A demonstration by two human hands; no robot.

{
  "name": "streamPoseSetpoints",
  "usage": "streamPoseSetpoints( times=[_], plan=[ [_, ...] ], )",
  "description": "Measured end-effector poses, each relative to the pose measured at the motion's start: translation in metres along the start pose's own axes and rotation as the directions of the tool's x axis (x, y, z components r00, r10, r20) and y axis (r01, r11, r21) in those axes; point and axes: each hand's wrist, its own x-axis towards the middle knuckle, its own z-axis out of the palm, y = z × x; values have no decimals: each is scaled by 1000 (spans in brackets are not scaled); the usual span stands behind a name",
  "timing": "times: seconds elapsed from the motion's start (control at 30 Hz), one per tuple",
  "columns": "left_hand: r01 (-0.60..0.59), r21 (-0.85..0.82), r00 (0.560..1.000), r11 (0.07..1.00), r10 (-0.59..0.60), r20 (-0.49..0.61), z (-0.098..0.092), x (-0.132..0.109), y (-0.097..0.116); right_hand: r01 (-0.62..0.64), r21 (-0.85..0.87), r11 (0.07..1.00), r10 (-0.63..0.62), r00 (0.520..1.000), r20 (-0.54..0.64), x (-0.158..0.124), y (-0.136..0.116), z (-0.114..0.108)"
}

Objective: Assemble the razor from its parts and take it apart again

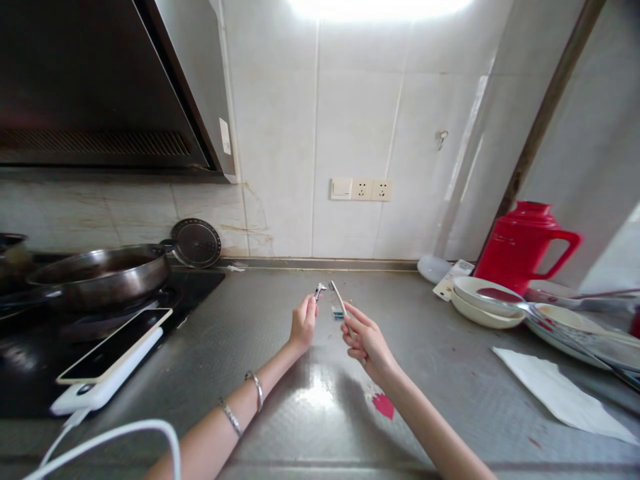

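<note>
My left hand (303,323) is closed around the handle of a small razor (320,289), whose silvery head points up and away from me. In my right hand (367,339) is a toothbrush (339,295), gripped by its pale handle and tilted so the bristle end is up near the razor. A narrow gap separates the toothbrush's head from the razor. Behind the toothbrush, a small flat blue-and-white item (338,313) lies on the metal countertop (280,413); its kind is too small to tell.
Left, a pan (103,277) sits on the stove, with a phone (117,343) on a white power bank (107,377) and its cable nearby. Right are stacked bowls (487,313), a red thermos jug (520,243) and a paper towel (560,393). A red leaf-shaped piece (383,405) lies below my right hand.
</note>
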Motion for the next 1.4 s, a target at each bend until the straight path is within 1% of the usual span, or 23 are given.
streamPoseSetpoints(
  times=[0.1, 0.27, 0.33, 0.5, 0.6, 0.67, 0.73, 0.9, 0.97, 1.1, 1.17, 1.3, 1.4],
  plan=[
    [-12, 11, 1000, 1000, 12, 7, 1, -3, -1, -5, 5, 1000, 5, 1000, -6, -6, 4, 3],
    [-18, 28, 1000, 999, 18, -4, 1, -3, -1, -31, 53, 998, 33, 999, -39, -30, 18, 8],
    [-14, 23, 1000, 1000, 14, -13, 1, -2, 0, -40, 68, 997, 43, 998, -44, -35, 21, 9],
    [-17, 11, 1000, 1000, 17, -14, 2, -3, 0, 47, 91, 995, -43, 998, -53, -26, 15, 12],
    [-26, 3, 999, 1000, 26, -21, 3, -4, -2, 6, 99, 995, -2, 999, -42, -23, 18, 16],
    [-14, -11, 999, 1000, 14, -36, 3, -3, -3, -50, 107, 993, 53, 998, -33, -27, 24, 18],
    [1, -27, 999, 1000, -3, -54, 4, -4, -3, -72, 120, 990, 76, 997, -24, -31, 27, 19],
    [-8, -28, 998, 1000, 6, -57, 6, -7, 1, 5, 179, 984, 0, 1000, -29, -31, 24, 22],
    [-14, -24, 998, 1000, 13, -54, 7, -9, 2, 3, 182, 983, 5, 999, -44, -32, 27, 23],
    [-2, -26, 997, 1000, 0, -73, 8, -10, 3, -49, 165, 985, 58, 997, -46, -38, 36, 24],
    [0, -26, 998, 1000, -2, -66, 9, -11, 3, -30, 168, 985, 39, 998, -51, -37, 35, 22],
    [-7, -28, 999, 1000, 6, -33, 10, -15, 5, 47, 171, 984, -37, 997, -61, -34, 27, 20],
    [-16, -33, 999, 999, 15, -41, 10, -15, 6, 22, 139, 990, -11, 997, -76, -38, 29, 22]
  ],
)
